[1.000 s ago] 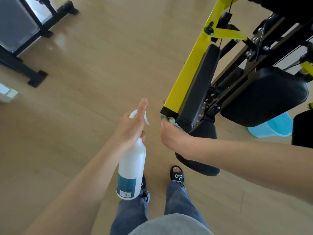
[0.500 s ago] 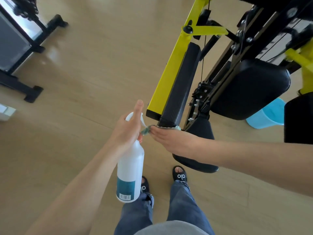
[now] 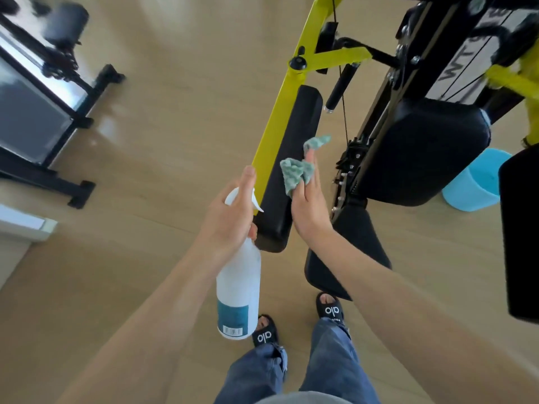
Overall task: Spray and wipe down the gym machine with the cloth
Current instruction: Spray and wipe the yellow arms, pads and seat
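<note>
My left hand (image 3: 230, 217) grips the neck of a white spray bottle (image 3: 237, 290) with a teal label, its forefinger stretched along the trigger head. My right hand (image 3: 309, 202) holds a crumpled teal cloth (image 3: 296, 172) against the long black pad (image 3: 291, 158) of the gym machine, its fingers nearly straight. That pad is fixed to a yellow frame bar (image 3: 280, 112). A larger black seat pad (image 3: 420, 153) sits to the right, and another black pad (image 3: 347, 252) lies below my right wrist.
The floor is pale wood. Another black-framed machine (image 3: 43, 118) stands at the far left. A light blue bucket (image 3: 475, 185) sits on the floor behind the seat pad. A black upright pad (image 3: 522, 234) fills the right edge. My sandalled feet (image 3: 329, 310) are below.
My right hand has moved with the cloth from the pad's lower end up onto its side, turning more upright. The left hand keeps the bottle in the same grip. The view has shifted.
</note>
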A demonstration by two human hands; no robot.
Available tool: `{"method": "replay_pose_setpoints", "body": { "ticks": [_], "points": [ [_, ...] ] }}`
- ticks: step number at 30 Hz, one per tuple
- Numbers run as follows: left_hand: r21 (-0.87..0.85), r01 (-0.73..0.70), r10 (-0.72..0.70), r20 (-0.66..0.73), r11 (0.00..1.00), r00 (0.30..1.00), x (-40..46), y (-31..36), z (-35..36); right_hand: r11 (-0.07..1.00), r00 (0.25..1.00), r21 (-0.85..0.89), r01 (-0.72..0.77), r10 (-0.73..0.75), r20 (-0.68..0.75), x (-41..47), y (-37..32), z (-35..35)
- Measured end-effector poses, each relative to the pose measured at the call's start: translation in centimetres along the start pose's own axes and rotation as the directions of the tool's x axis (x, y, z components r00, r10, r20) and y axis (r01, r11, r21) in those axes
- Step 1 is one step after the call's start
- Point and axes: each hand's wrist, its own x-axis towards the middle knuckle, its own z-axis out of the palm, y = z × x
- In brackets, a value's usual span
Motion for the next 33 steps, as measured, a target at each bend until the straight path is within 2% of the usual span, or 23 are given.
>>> {"method": "replay_pose_setpoints", "body": {
  "ticks": [1,2,3,4,7,9,11,12,14,16,19,23,27,33],
  "points": [
    [0.021,-0.001,0.001,-0.001,1.0,1.0,-0.1,0.2,0.1,0.961,0.978,0.192,-0.199,0.206,-0.014,0.5,0.2,0.9],
    [0.04,-0.003,0.003,-0.001,0.999,1.0,-0.2,0.5,0.2,0.841,0.914,0.375,-0.39,0.402,0.049,1.2,0.4,1.5],
    [0.063,-0.009,0.009,-0.003,0.998,1.0,-0.3,0.7,0.3,0.682,0.833,0.505,-0.528,0.532,0.152,1.9,1.3,1.9],
    [0.092,-0.021,0.021,-0.003,0.996,1.0,-0.3,0.8,0.4,0.521,0.769,0.602,-0.604,0.579,0.271,2.2,1.9,2.0],
    [0.152,-0.045,0.046,-0.005,0.987,0.999,-0.2,0.8,0.5,0.146,0.652,0.718,-0.68,0.569,0.502,-0.5,4.0,4.0],
    [0.146,-0.056,0.055,0.005,0.988,0.998,0.0,0.8,0.5,-0.092,0.608,0.731,-0.677,0.49,0.625,-3.5,4.2,5.6],
    [0.132,-0.06,0.061,0.001,0.989,0.998,0.3,0.7,0.5,-0.253,0.611,0.745,-0.617,0.441,0.657,-5.3,3.3,6.1],
    [0.124,-0.063,0.064,-0.004,0.99,0.998,0.3,0.6,0.5,-0.293,0.603,0.751,-0.592,0.458,0.654,-5.5,3.0,6.2],
    [0.092,-0.051,0.051,0.002,0.994,0.999,0.3,0.6,0.5,-0.318,0.563,0.753,-0.576,0.513,0.648,-5.6,2.3,5.9],
    [0.066,-0.027,0.026,0.013,0.997,1.0,0.3,0.6,0.5,-0.329,0.493,0.759,-0.561,0.604,0.626,-5.7,1.4,5.8],
    [0.086,-0.032,0.03,0.021,0.996,0.999,-0.1,0.7,0.5,-0.272,0.427,0.77,-0.578,0.703,0.569,-6.2,-0.1,5.0],
    [0.158,-0.094,0.094,0.013,0.983,0.996,-0.8,0.9,0.5,-0.156,0.387,0.749,-0.644,0.778,0.495,-6.6,-1.7,4.0],
    [0.205,-0.116,0.118,0.004,0.972,0.993,-1.8,1.0,0.6,-0.032,0.412,0.682,-0.731,0.775,0.479,-6.9,-3.4,2.3],
    [0.166,-0.132,0.138,-0.024,0.977,0.99,-4.5,2.0,2.4,0.088,0.488,0.594,-0.8,0.672,0.557,-8.0,-3.6,-1.2]
  ]
}}
